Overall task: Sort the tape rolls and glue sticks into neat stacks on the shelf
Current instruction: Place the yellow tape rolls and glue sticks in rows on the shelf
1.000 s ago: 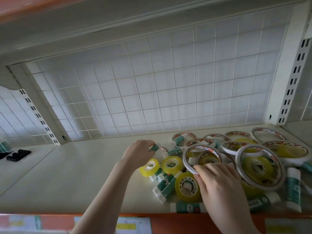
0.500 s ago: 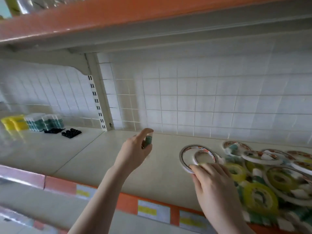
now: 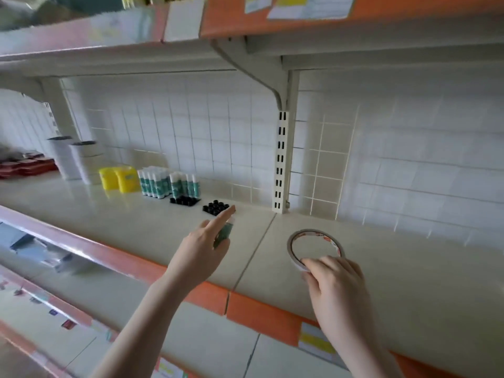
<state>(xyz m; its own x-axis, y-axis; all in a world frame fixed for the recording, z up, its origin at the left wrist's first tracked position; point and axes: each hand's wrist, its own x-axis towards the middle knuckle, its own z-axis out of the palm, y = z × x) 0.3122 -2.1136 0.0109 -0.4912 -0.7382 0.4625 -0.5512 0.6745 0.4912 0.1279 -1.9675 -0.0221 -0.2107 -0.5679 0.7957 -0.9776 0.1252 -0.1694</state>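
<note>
My left hand [image 3: 203, 248] holds a small green-and-white glue stick [image 3: 225, 231] over the cream shelf [image 3: 141, 222], index finger stretched toward the back. A thin white tape ring [image 3: 313, 248] with a red-printed core is pinched at its near edge by my right hand [image 3: 336, 285], just above the shelf's right section. At the back left, several glue sticks [image 3: 169, 184] stand upright in rows beside two stacks of yellow tape rolls [image 3: 120, 178]. The loose pile of tapes and glue sticks is out of view.
Two black holder trays [image 3: 216, 208] lie in front of the standing glue sticks. White cylinders [image 3: 79, 162] and red packets [image 3: 24, 166] sit farther left. A slotted upright post [image 3: 281, 165] divides the shelf sections. The orange shelf edge [image 3: 261, 312] runs along the front, with an upper shelf overhead.
The view has swung left, away from the loose pile. My left hand has carried the glue stick leftward toward the black trays. My right hand has come along with the tape ring.
</note>
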